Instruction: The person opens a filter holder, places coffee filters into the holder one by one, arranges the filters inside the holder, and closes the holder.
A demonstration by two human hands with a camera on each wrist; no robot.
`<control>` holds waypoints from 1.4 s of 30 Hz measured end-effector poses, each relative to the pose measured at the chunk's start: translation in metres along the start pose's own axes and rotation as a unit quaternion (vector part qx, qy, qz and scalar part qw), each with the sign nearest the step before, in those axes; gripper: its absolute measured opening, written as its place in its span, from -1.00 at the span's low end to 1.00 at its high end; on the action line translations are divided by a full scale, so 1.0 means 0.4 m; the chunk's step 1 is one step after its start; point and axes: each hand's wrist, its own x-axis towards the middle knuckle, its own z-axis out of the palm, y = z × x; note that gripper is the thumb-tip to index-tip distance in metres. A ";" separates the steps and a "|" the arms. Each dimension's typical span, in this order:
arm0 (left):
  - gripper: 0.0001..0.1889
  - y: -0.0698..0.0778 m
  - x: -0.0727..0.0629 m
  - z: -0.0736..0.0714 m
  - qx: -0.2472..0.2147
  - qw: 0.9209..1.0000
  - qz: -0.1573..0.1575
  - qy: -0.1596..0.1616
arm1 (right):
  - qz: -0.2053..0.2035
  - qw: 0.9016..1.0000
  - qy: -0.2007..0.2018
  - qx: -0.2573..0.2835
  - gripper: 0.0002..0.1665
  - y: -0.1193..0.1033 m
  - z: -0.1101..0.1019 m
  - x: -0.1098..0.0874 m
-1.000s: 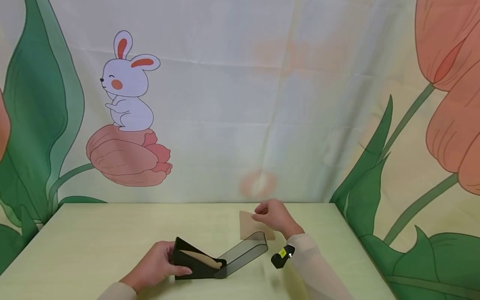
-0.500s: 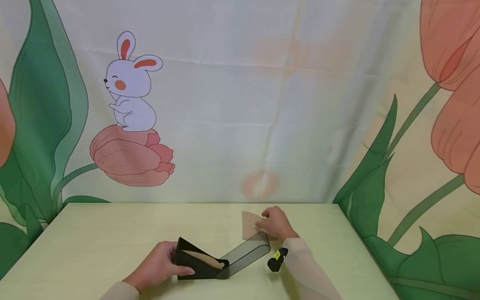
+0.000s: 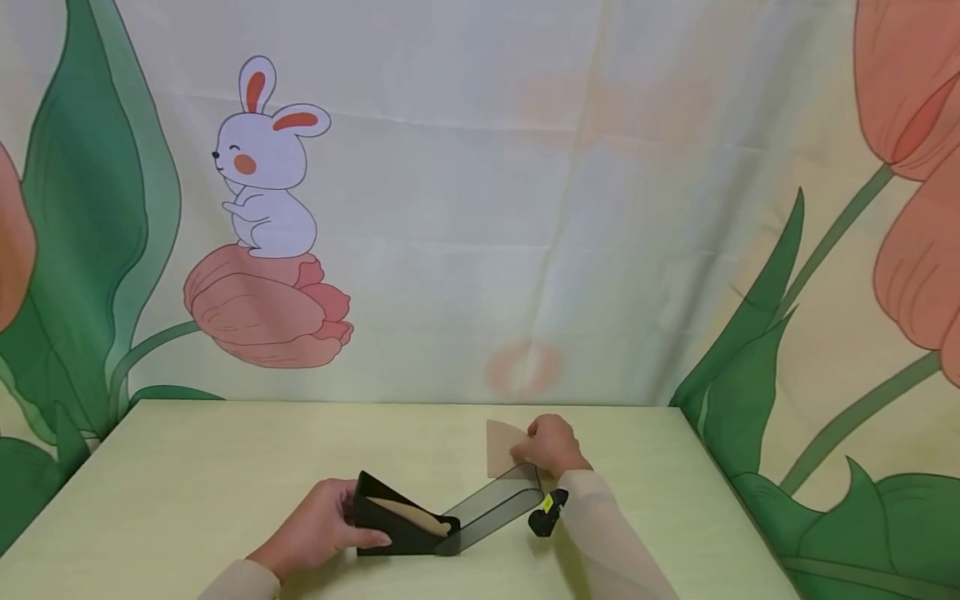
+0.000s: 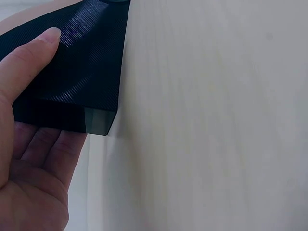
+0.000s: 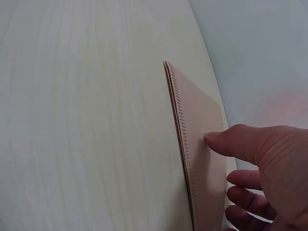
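My left hand (image 3: 318,527) grips the left end of a black ridged box (image 3: 397,533), thumb on its near face and fingers behind. Tan paper coffee filters (image 3: 412,515) show inside it. The box's see-through lid (image 3: 491,507) is swung open to the right. My right hand (image 3: 553,443), beyond the lid's far end, holds more coffee filters (image 5: 197,125). In the right wrist view their crimped edge looks layered; the thumb presses one face and the other fingers curl at the far edge, partly hidden. The left wrist view shows the left thumb flat on the box (image 4: 82,62).
A pale wood-grain table (image 3: 262,450) lies under everything. Behind it hangs a cloth (image 3: 435,208) printed with a rabbit and tulips. A black wrist camera (image 3: 547,514) with a yellow label hangs by the right sleeve, close to the lid's end.
My right hand has come down slightly and round to the right side of the coffee filters. The left hand and the box keep their place. The head view has shifted a little.
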 end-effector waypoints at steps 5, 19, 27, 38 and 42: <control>-0.54 0.000 0.001 0.000 -0.003 1.000 0.000 -0.003 | 0.016 1.000 -0.006 0.000 -0.53 -0.004 -0.004 -0.002; -0.53 -0.001 0.003 -0.002 -0.009 1.000 -0.001 -0.005 | 0.004 1.000 -0.005 -0.002 -0.44 -0.002 0.003 0.009; -0.54 0.004 0.002 -0.001 -0.004 1.000 0.002 -0.005 | 0.005 1.000 0.000 -0.003 -0.44 -0.003 -0.001 0.006; -0.53 0.004 0.002 -0.002 0.002 1.000 -0.002 -0.002 | 0.003 1.000 0.017 -0.006 -0.45 -0.007 0.002 -0.001; -0.52 0.001 0.003 -0.002 -0.004 1.000 -0.005 -0.002 | 0.001 1.000 0.019 0.002 -0.50 -0.010 0.000 -0.005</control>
